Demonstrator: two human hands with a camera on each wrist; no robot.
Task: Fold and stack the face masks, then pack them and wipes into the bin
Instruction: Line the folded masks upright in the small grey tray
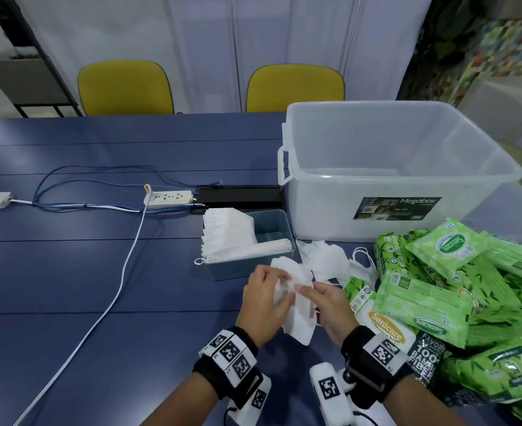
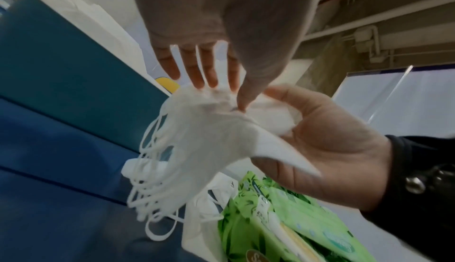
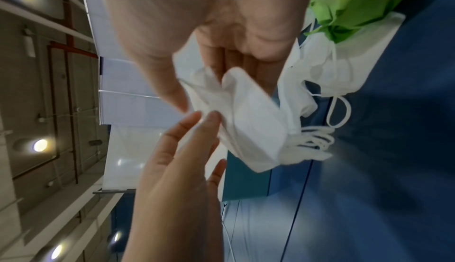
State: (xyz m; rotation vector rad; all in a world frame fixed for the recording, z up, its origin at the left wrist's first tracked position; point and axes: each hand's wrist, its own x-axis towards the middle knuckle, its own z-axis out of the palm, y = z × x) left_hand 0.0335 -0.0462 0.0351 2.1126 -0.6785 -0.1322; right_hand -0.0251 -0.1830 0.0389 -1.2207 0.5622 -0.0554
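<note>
A small bunch of white face masks (image 1: 298, 305) hangs above the blue table (image 1: 100, 272) between both hands. My left hand (image 1: 279, 290) pinches its top edge, thumb in front and straight fingers behind, as the left wrist view shows (image 2: 229, 95). My right hand (image 1: 312, 295) grips the masks (image 3: 251, 122) from the other side between thumb and fingers. Their ear loops (image 2: 152, 178) dangle below. More folded masks (image 1: 229, 238) stand in a small blue tray (image 1: 279, 222). Loose masks (image 1: 327, 256) lie beside it. Green wipes packs (image 1: 438, 290) are heaped at the right. The clear bin (image 1: 407, 179) stands behind them, nothing visible inside.
Two white power strips (image 1: 169, 198) with cables (image 1: 124, 265) lie on the left half of the table. A black box (image 1: 238, 195) sits behind the tray. Two yellow chairs (image 1: 126, 87) stand at the far edge.
</note>
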